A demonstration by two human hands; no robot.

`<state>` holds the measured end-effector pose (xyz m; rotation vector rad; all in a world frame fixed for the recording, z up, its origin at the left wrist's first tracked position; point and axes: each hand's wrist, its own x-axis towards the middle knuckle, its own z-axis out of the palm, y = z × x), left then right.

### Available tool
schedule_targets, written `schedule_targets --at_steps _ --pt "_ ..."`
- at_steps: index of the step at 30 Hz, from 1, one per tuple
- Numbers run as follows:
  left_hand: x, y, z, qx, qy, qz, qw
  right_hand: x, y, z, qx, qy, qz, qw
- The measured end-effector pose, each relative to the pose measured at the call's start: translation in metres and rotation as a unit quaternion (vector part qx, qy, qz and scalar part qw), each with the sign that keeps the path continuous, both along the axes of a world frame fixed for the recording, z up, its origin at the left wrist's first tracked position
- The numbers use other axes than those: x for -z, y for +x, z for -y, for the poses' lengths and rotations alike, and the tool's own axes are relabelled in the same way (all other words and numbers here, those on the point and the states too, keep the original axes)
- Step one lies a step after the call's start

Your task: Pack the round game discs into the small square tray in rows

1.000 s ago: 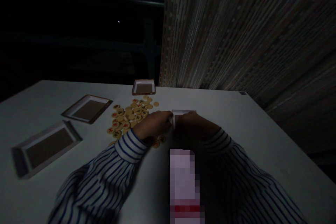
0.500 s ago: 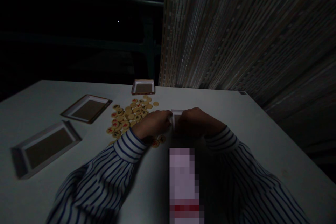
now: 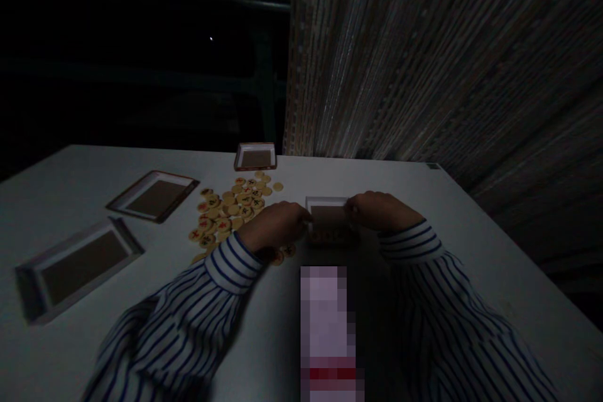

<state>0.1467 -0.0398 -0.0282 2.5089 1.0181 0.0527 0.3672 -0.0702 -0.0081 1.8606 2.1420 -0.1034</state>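
Left hand point(image 3: 277, 225): grips a small box point(image 3: 330, 216) by its left edge, mid-frame
Right hand point(image 3: 385, 210): holds its right edge
Round pieces point(image 3: 230, 210): loose pile, left of centre
Open trays point(image 3: 155, 198): two left, one above the pieces
Curtain point(image 3: 377, 50): upper right

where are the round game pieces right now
In the head view, the round pieces lie left of centre on the white table, mostly between the left hand and the tray near the far edge.
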Motion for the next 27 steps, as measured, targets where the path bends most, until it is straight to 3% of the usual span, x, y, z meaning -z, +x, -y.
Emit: schedule_targets --at_steps 11,27 --pt "-0.0077 0.0011 0.0049 0.011 0.000 -0.013 1.000 0.0051 0.0007 -0.0028 -0.023 -0.008 -0.005 1.000" --pt "-0.0061 0.0009 0.0041 0.022 0.006 -0.009 1.000 0.0067 0.0007 -0.0039 -0.043 -0.004 -0.015 0.999"
